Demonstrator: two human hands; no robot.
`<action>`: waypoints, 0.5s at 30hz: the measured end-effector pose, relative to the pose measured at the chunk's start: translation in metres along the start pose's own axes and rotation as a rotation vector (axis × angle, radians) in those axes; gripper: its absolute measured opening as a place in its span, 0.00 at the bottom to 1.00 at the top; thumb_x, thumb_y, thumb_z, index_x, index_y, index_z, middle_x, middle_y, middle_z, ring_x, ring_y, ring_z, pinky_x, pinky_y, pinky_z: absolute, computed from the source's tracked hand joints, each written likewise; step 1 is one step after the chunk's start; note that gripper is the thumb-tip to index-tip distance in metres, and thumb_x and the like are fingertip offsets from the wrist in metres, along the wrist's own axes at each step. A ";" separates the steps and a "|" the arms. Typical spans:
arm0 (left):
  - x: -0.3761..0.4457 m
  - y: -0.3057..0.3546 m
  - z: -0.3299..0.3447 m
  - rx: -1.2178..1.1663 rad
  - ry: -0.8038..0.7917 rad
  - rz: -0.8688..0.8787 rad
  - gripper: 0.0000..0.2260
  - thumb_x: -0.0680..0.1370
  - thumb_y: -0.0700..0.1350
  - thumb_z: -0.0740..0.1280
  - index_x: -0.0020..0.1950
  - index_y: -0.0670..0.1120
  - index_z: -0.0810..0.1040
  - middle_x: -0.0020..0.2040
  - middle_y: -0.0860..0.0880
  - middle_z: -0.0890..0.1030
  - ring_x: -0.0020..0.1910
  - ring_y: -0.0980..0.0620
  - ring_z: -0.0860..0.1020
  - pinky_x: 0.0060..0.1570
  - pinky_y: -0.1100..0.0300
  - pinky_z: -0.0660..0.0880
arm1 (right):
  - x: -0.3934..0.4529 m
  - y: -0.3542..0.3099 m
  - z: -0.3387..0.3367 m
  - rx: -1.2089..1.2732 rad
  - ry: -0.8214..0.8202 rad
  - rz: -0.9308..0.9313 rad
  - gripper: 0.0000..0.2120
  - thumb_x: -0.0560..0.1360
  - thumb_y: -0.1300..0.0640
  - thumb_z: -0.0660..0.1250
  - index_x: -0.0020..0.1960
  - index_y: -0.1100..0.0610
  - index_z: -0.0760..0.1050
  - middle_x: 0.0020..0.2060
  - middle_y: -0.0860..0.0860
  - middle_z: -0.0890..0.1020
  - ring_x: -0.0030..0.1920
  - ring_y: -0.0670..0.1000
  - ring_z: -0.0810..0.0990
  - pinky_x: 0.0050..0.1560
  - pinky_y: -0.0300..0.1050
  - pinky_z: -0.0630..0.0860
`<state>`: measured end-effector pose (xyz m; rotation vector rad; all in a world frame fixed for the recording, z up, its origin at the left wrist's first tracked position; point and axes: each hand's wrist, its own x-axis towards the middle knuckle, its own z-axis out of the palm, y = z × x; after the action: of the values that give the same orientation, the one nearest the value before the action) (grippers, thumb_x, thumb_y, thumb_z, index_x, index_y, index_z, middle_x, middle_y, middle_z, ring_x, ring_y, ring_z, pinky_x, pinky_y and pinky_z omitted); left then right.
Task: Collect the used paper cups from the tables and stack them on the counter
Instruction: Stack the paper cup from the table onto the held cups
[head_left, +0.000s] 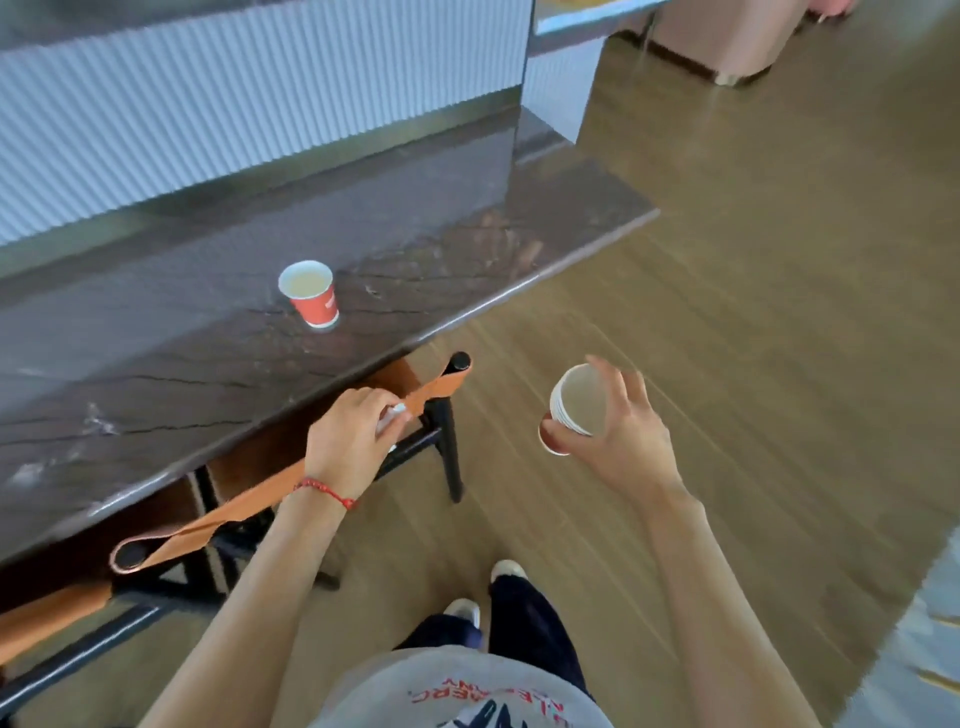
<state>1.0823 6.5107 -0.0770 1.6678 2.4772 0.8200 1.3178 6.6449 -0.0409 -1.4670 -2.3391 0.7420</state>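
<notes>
A red paper cup (311, 293) with a white rim stands upright on the dark marble table (171, 384), near its front edge. My right hand (618, 434) holds a stack of nested paper cups (574, 402) tilted on its side over the floor, right of the table. My left hand (348, 441) hovers at the table's front edge, fingers curled around a small white object that is mostly hidden; I cannot tell what it is. The red cup lies up and slightly left of my left hand.
A chair (415, 410) with an orange leather back and black legs is tucked under the table by my left hand. A ribbed white wall panel (208, 104) rises behind the table. Wooden floor (753, 312) spreads to the right. A pink seat (727, 41) stands far off.
</notes>
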 end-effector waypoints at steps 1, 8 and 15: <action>-0.001 -0.005 -0.003 0.013 0.019 -0.054 0.03 0.72 0.42 0.71 0.42 0.43 0.79 0.37 0.46 0.79 0.38 0.44 0.77 0.32 0.55 0.73 | 0.013 -0.006 0.003 0.001 -0.021 -0.045 0.37 0.66 0.42 0.72 0.69 0.45 0.57 0.62 0.48 0.66 0.56 0.53 0.74 0.52 0.49 0.71; -0.010 -0.016 -0.017 0.084 0.201 -0.421 0.04 0.74 0.41 0.69 0.46 0.41 0.80 0.42 0.45 0.79 0.43 0.46 0.76 0.36 0.59 0.67 | 0.086 -0.054 0.020 0.040 -0.199 -0.355 0.38 0.65 0.41 0.72 0.68 0.44 0.56 0.61 0.46 0.65 0.56 0.50 0.72 0.53 0.47 0.70; -0.012 -0.019 -0.028 0.145 0.350 -0.580 0.04 0.72 0.40 0.70 0.44 0.39 0.80 0.40 0.43 0.80 0.42 0.44 0.77 0.35 0.57 0.68 | 0.131 -0.099 0.036 0.058 -0.322 -0.568 0.37 0.66 0.43 0.72 0.69 0.45 0.57 0.62 0.47 0.65 0.57 0.52 0.72 0.53 0.48 0.70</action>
<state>1.0627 6.4839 -0.0647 0.7790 3.0714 0.9215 1.1680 6.7173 -0.0203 -0.6248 -2.7438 0.9140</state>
